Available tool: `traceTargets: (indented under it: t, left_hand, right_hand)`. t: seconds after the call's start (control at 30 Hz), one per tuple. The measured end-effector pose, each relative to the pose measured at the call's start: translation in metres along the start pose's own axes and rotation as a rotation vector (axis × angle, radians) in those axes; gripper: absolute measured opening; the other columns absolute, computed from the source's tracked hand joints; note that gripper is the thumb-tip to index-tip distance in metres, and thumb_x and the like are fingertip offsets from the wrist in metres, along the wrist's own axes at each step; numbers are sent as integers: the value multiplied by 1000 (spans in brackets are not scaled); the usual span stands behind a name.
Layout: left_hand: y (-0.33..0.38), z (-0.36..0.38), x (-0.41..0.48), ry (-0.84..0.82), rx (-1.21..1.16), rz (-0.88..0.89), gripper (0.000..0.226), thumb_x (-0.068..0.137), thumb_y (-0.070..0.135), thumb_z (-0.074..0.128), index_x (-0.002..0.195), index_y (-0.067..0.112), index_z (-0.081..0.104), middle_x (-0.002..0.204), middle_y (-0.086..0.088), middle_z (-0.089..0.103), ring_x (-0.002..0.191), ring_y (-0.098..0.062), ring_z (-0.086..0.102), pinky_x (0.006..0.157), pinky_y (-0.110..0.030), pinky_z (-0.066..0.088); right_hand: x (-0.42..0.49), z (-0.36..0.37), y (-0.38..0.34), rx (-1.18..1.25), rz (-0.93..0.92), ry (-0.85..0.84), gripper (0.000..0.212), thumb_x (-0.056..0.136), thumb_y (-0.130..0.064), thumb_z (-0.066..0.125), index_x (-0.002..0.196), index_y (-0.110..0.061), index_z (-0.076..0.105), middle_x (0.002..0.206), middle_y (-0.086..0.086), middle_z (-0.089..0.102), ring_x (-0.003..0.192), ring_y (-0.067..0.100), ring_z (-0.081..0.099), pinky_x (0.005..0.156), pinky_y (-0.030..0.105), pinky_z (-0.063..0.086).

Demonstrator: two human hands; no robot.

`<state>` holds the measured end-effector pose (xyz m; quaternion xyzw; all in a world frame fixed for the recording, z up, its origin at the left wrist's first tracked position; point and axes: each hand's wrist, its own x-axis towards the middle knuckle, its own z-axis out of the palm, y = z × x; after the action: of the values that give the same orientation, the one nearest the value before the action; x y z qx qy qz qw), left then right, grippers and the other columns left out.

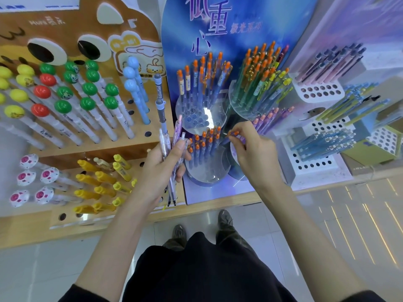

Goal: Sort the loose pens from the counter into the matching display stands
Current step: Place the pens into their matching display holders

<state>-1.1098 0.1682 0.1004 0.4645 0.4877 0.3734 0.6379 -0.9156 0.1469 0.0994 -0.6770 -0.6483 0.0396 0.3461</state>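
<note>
Going left to right. At 9 to 10 o'clock there's the wooden stand point(65, 22) with the cartoon eyes. Its holes are full of ball-topped pens: yellow point(14, 111), red point(40, 110), green point(87, 103), plus a few pale blue ones point(130, 86) on its right edge. Its lower step at 8 o'clock holds pink-and-white capped pens point(49, 174) and yellow ones point(87, 178), with some holes bare.

At 12 o'clock is the blue stand point(235, 46) with clear round tiers. The upper left tier point(209, 117) has orange-topped pens at the back and open holes in front. The upper right tier point(248, 115) is packed with teal and yellow pens. The low front tier point(207, 175) carries a tight cluster of orange-topped blue pens.

At 2 to 3 o'clock, the white stand point(318, 92) with drilled holes holds pink and navy pens up top and blue ones point(322, 144) lower down.

The left hand point(159, 171) is wrapped round a bunch of pens point(177, 131), clear and lilac, tips down. It sits right against the 9 o'clock side of the low tier and hides its edge. The right hand point(257, 153) pinches one orange-capped pen point(233, 134) between thumb and fingertips, at 2 o'clock of that low cluster. Can't tell if it's in a hole. That hand also covers the lower ends of the purple pens point(270, 118).

Down at 6 o'clock are the counter edge point(218, 204) and two shoes point(178, 233) on a tiled floor.
</note>
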Motion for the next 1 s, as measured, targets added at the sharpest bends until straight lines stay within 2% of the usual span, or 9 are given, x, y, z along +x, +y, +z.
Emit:
traceTargets:
  t: [0.1,0.27,0.4,0.57,0.67,0.83,1.0]
  left_hand:
    - [1,2,0,1,-4,9,23,91,39,52,91,18,62,75,6,64,46,-10,44,45,-21,40]
    - [3,4,0,2,2,20,22,95,34,49,92,16,61,74,6,63,45,-10,43,44,-21,39]
    - [5,4,0,-1,-2,31,23,93,36,50,94,16,62,75,5,64,46,-10,42,44,-21,38]
    - [6,2,1,-1,-8,18,32,91,39,50,104,12,61,73,6,63,46,-11,42,45,-21,38]
    - [6,2,1,-6,-9,15,35,87,42,52,105,14,61,74,6,63,47,-11,42,45,-21,38]
    - [6,2,0,-12,-13,19,34,85,43,52,102,15,61,75,5,63,47,-12,42,45,-22,38]
    - [6,5,-1,-37,4,35,27,89,40,50,98,16,61,73,6,63,47,-11,42,45,-22,39]
  right_hand:
    - [2,3,0,-5,3,5,9,88,-4,62,93,4,59,65,15,63,50,40,52,47,36,42]
    - [7,8,0,0,-9,7,11,88,-8,60,94,2,58,66,14,64,53,39,55,47,38,45]
    - [10,10,3,17,-5,7,10,87,-8,62,93,-1,57,69,12,66,54,37,55,48,37,44]
    - [5,9,4,-17,-5,2,10,83,-4,65,87,1,58,57,11,59,46,35,51,43,31,39]
    - [1,12,5,-63,-1,-64,11,84,-2,66,86,3,57,55,16,56,43,37,49,43,33,38]
    - [0,19,3,-93,25,-106,13,87,-5,64,89,4,54,54,20,53,43,39,47,45,32,32]
    - [-3,19,-1,-92,40,-133,18,89,-6,62,104,2,56,67,16,58,54,41,54,47,30,32]
